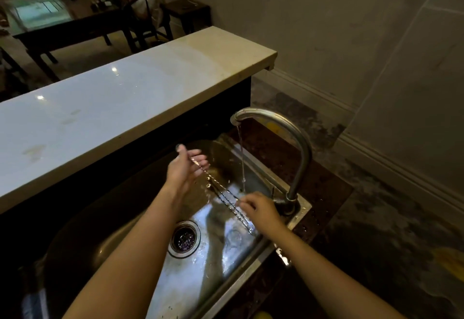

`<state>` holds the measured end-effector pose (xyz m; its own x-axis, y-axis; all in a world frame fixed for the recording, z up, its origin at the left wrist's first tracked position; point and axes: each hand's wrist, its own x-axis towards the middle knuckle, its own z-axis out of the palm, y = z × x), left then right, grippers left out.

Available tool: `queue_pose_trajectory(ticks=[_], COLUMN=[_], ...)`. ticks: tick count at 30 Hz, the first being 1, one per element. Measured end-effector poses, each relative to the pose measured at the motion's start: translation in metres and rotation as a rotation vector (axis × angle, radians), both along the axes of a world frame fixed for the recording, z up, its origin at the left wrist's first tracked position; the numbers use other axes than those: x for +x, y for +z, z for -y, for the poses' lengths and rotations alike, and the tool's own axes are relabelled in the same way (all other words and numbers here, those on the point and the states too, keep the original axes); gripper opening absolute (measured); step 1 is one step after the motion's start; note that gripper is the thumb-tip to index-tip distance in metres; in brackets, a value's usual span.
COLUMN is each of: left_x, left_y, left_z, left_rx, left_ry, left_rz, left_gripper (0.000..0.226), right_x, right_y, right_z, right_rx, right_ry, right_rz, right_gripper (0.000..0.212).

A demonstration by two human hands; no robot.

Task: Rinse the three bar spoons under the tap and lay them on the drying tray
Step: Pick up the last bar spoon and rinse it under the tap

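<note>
Rinsing step: holding spoons (227, 199) over the sink (263, 175), left hand (185, 168) loosely cupping one end, right hand (261, 209) pinching the other, just beside the tap (281, 127) stream. Next, probably: shifting them under the water. Tray not showing.

The tap (288, 142) arches over the sink's (226, 268) right; its left basin lies open.
</note>
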<state>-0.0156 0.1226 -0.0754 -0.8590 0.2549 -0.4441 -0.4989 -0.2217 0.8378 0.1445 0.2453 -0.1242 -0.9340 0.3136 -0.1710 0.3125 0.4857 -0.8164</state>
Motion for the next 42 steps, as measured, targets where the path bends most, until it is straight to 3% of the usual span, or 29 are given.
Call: queue_pose_trajectory(ticks=[4,9,14,19,24,29,33,35,38,42], left_x=[0.002,0.009,0.009,0.008,0.007,0.008,0.012,0.015,0.018,0.019], left_y=[-0.017,-0.015,-0.004,0.002,-0.001,-0.006,-0.023,-0.036,-0.058,-0.088], left_z=[0.038,0.053,0.052,0.047,0.048,0.052,0.063,0.069,0.078,0.085], left_rx=[0.178,0.382,0.483,0.484,0.487,0.59,0.438,0.352,0.286,0.229], left_ry=[0.017,0.174,0.291,0.314,0.239,0.302,0.287,0.253,0.197,0.17], left_rz=[0.127,0.221,0.262,0.256,0.215,0.248,0.274,0.275,0.316,0.409], left_gripper=[0.022,0.029,0.043,0.047,0.016,0.022,0.016,0.019,0.02,0.017], right_x=[-0.021,-0.057,-0.071,-0.074,-0.07,-0.061,-0.064,-0.07,-0.079,-0.087], right_y=[0.029,0.073,0.095,0.094,0.083,0.052,0.011,-0.013,-0.052,-0.089], right_z=[-0.016,-0.035,-0.032,-0.033,-0.036,-0.024,-0.014,-0.008,-0.002,0.009], right_rx=[-0.076,-0.077,-0.51,-0.294,-0.33,-0.392,-0.404,-0.328,0.098,0.336], right_ry=[-0.051,-0.18,-0.205,-0.195,-0.069,0.184,0.006,-0.081,0.034,0.106], right_rz=[-0.012,-0.002,-0.035,-0.014,-0.003,0.316,0.476,0.518,0.66,0.744], right_gripper=[0.01,0.014,0.024,0.03,0.02,0.018,0.026,0.026,0.02,0.038])
